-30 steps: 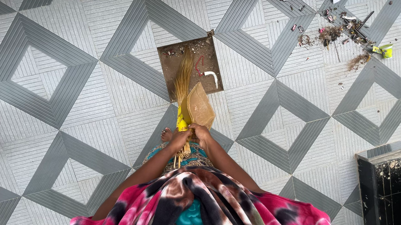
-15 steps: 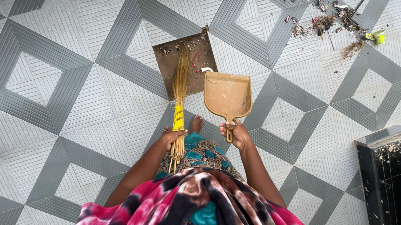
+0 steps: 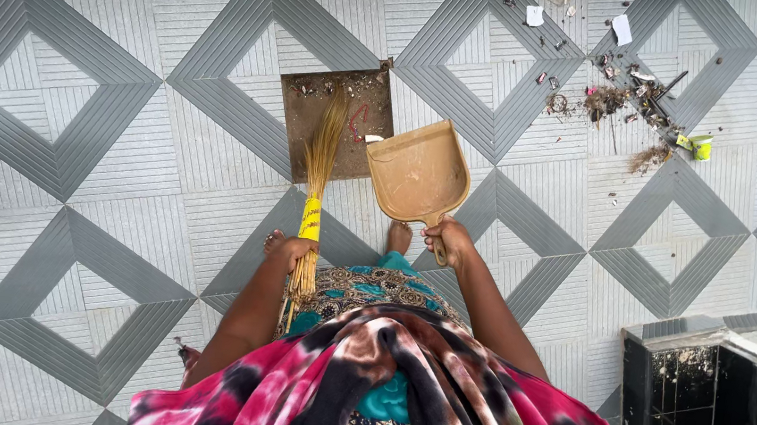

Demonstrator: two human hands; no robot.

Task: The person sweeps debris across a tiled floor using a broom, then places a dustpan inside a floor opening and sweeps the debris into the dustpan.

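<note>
Our right hand [image 3: 451, 242] grips the tan dustpan [image 3: 418, 171], now tilted just beside the brown floor recess [image 3: 312, 129]; our left hand [image 3: 291, 252] clasps the broom [image 3: 318, 168], bristles over the recess.

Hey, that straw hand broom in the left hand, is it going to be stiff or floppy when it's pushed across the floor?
The straw hand broom probably flexes at the tip: its thin bristles fan out loosely over the brown square recess. Near the yellow binding it likely stays stiff, since the straws are bundled tight. It seems light; the left hand holds it alone.
</note>
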